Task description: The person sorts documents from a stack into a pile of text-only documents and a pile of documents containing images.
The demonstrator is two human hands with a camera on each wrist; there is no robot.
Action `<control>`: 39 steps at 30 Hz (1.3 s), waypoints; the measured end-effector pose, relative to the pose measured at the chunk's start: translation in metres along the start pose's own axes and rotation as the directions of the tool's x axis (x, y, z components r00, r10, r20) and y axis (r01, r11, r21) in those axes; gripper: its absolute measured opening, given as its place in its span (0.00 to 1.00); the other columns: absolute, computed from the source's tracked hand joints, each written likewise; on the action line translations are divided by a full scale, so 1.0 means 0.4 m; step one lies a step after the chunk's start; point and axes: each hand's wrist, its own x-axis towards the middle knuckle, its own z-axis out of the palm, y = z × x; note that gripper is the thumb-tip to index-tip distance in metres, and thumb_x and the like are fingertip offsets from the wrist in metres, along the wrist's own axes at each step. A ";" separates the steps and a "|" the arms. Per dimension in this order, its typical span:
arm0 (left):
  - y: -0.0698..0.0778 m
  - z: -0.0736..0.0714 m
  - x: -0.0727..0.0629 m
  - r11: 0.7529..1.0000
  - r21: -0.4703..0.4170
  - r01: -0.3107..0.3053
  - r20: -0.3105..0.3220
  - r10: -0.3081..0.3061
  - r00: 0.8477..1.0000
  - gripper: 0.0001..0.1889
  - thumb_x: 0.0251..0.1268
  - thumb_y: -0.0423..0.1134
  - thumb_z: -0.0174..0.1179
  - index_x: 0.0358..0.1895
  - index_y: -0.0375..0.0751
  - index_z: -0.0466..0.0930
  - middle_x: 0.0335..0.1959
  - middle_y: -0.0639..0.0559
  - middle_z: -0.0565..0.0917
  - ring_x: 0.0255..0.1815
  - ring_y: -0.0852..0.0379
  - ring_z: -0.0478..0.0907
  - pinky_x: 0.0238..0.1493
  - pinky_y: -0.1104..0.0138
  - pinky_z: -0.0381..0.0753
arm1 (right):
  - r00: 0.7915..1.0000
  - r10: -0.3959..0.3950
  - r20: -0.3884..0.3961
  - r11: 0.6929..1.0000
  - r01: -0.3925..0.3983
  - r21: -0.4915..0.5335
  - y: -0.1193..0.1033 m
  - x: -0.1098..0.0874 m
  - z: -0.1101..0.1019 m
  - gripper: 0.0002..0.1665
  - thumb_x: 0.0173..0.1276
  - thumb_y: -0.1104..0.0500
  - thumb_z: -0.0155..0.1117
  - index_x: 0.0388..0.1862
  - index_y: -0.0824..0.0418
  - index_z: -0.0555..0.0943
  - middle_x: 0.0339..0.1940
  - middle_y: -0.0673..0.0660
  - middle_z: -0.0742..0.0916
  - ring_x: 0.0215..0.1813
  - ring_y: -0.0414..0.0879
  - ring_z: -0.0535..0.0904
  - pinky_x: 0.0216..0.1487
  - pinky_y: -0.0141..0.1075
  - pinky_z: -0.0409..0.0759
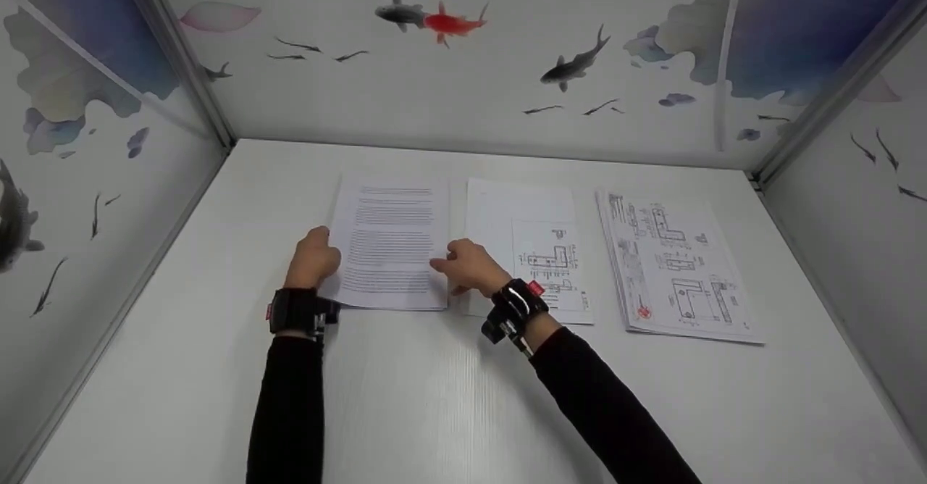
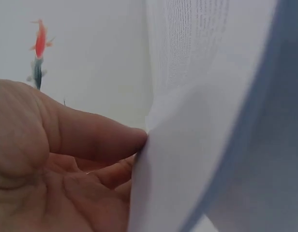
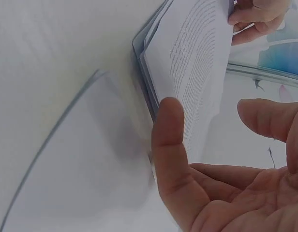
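A stack of printed text sheets [image 1: 395, 245] lies at the left of the row of papers. My left hand [image 1: 313, 258] pinches its left edge; in the left wrist view, the thumb [image 2: 108, 137] presses the edge of the sheets [image 2: 183, 140] with the other fingers behind. At the opposite edge is my right hand [image 1: 471, 266], over the gap beside the middle sheets. Its index finger [image 3: 171, 159] and thumb stand well apart in the right wrist view, holding nothing. Whether that index finger touches the stack [image 3: 187, 72] I cannot tell.
Middle drawing sheets [image 1: 507, 205] lie under and beside the right hand. A thicker stack of technical drawings [image 1: 677, 266] with a red mark sits to their right. The white table [image 1: 405, 397] is enclosed by panels [image 1: 463, 100] printed with fish.
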 end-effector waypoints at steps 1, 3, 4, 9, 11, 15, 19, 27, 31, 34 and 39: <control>0.001 0.001 0.001 1.000 0.016 -0.004 0.002 0.004 1.000 0.29 0.57 0.26 0.36 0.66 0.25 0.46 0.65 0.32 0.52 0.66 0.39 0.47 0.62 0.51 0.49 | 1.000 -0.008 0.003 1.000 0.008 -0.013 -0.001 -0.002 0.001 0.31 0.62 0.51 0.57 0.56 0.72 0.67 0.50 0.65 0.75 0.39 0.51 0.77 0.27 0.37 0.79; 0.002 0.002 0.002 0.999 0.034 -0.011 0.003 0.011 1.000 0.30 0.57 0.25 0.36 0.65 0.25 0.45 0.65 0.31 0.52 0.66 0.39 0.47 0.62 0.52 0.49 | 1.000 -0.017 0.008 0.999 0.017 -0.031 -0.002 -0.005 0.003 0.26 0.62 0.50 0.57 0.48 0.71 0.71 0.43 0.63 0.77 0.34 0.50 0.78 0.27 0.38 0.79; 0.002 0.003 0.002 0.999 0.043 -0.019 0.001 0.019 1.000 0.30 0.57 0.25 0.36 0.65 0.24 0.45 0.65 0.31 0.51 0.66 0.39 0.46 0.63 0.52 0.49 | 1.000 -0.023 0.007 0.999 0.023 -0.043 -0.002 -0.006 0.003 0.23 0.62 0.50 0.57 0.43 0.70 0.73 0.38 0.62 0.78 0.32 0.50 0.78 0.27 0.38 0.79; 0.001 0.005 0.003 0.998 0.057 -0.026 0.010 0.025 1.000 0.29 0.57 0.27 0.36 0.66 0.26 0.46 0.66 0.33 0.53 0.66 0.40 0.47 0.62 0.52 0.51 | 0.999 -0.053 0.000 0.991 0.053 -0.122 -0.003 -0.005 0.005 0.19 0.62 0.48 0.57 0.25 0.64 0.74 0.20 0.53 0.74 0.24 0.49 0.77 0.26 0.39 0.79; 0.000 0.005 0.003 0.998 0.054 -0.024 0.021 0.023 1.000 0.29 0.57 0.27 0.36 0.66 0.27 0.48 0.65 0.34 0.54 0.66 0.41 0.49 0.62 0.52 0.52 | 0.998 -0.060 0.001 0.989 0.060 -0.135 -0.005 -0.004 0.005 0.19 0.61 0.48 0.57 0.26 0.64 0.75 0.20 0.52 0.75 0.24 0.48 0.76 0.26 0.39 0.78; 0.000 0.007 0.002 0.997 0.059 -0.043 0.027 0.041 0.999 0.29 0.56 0.27 0.37 0.66 0.30 0.51 0.65 0.35 0.56 0.65 0.41 0.50 0.62 0.52 0.51 | 0.998 -0.054 0.017 0.989 0.056 -0.140 -0.009 -0.005 0.004 0.21 0.61 0.47 0.57 0.32 0.66 0.77 0.24 0.54 0.78 0.26 0.48 0.76 0.28 0.38 0.79; 0.000 0.011 0.003 0.997 0.060 -0.053 0.024 0.051 0.998 0.30 0.54 0.27 0.37 0.66 0.31 0.53 0.65 0.36 0.57 0.65 0.41 0.50 0.62 0.51 0.51 | 0.999 -0.045 0.018 0.988 0.047 -0.144 -0.010 -0.006 0.004 0.22 0.61 0.46 0.56 0.33 0.67 0.77 0.26 0.55 0.79 0.27 0.47 0.77 0.29 0.38 0.79; -0.003 0.017 0.007 0.997 0.057 -0.059 0.021 0.058 0.998 0.29 0.58 0.32 0.38 0.66 0.29 0.49 0.65 0.34 0.55 0.66 0.40 0.49 0.62 0.51 0.50 | 0.990 -0.129 0.056 0.989 0.133 -0.059 0.010 -0.013 -0.003 0.20 0.62 0.48 0.55 0.27 0.66 0.74 0.23 0.54 0.76 0.25 0.47 0.74 0.32 0.42 0.78; -0.001 0.018 0.008 0.996 0.039 -0.078 -0.005 0.079 0.997 0.30 0.62 0.35 0.39 0.66 0.25 0.45 0.65 0.31 0.52 0.66 0.39 0.47 0.62 0.51 0.50 | 0.986 -0.153 0.060 0.988 0.151 0.045 0.021 -0.032 -0.026 0.25 0.63 0.47 0.54 0.43 0.70 0.74 0.46 0.62 0.78 0.40 0.51 0.77 0.37 0.40 0.77; 0.006 0.021 0.007 0.995 0.009 -0.103 -0.055 0.104 0.993 0.31 0.64 0.38 0.40 0.66 0.24 0.42 0.66 0.30 0.50 0.66 0.39 0.46 0.63 0.52 0.49 | 0.988 -0.156 0.009 0.980 0.154 0.129 0.034 -0.052 -0.060 0.32 0.63 0.46 0.54 0.57 0.68 0.69 0.56 0.60 0.74 0.50 0.48 0.74 0.42 0.37 0.76; 0.029 0.035 0.006 0.987 -0.024 -0.160 -0.124 0.155 0.980 0.32 0.66 0.42 0.44 0.67 0.28 0.44 0.66 0.33 0.52 0.66 0.41 0.47 0.63 0.53 0.49 | 0.972 -0.200 -0.127 0.962 0.219 0.163 0.083 -0.085 -0.146 0.29 0.63 0.46 0.55 0.57 0.62 0.71 0.53 0.53 0.77 0.53 0.43 0.72 0.49 0.37 0.72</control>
